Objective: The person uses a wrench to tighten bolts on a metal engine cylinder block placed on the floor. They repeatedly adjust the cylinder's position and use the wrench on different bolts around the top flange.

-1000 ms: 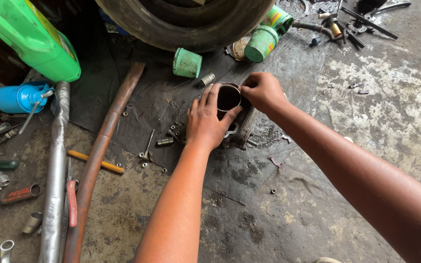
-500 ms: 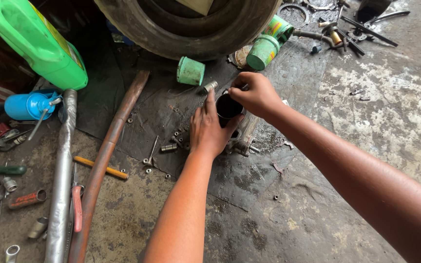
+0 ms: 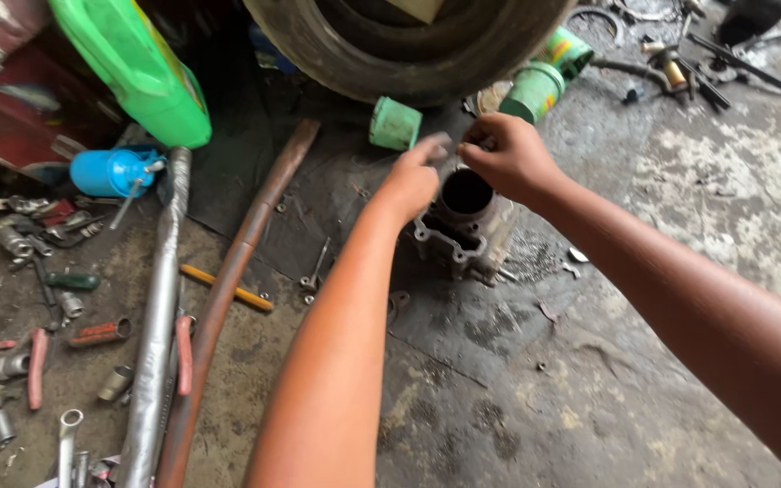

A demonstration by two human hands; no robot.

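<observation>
Left hand (image 3: pixel 411 181) and right hand (image 3: pixel 508 158) pinch a small grey part, maybe a rag, above grimy metal engine cylinder w/ round bore (image 3: pixel 465 217). Step looks like bore work; next needs steady aim.

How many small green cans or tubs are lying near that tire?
3: one green tub on the dark mat left of the hands, and two green cans by the tire's right side. Others may be hidden.
</observation>
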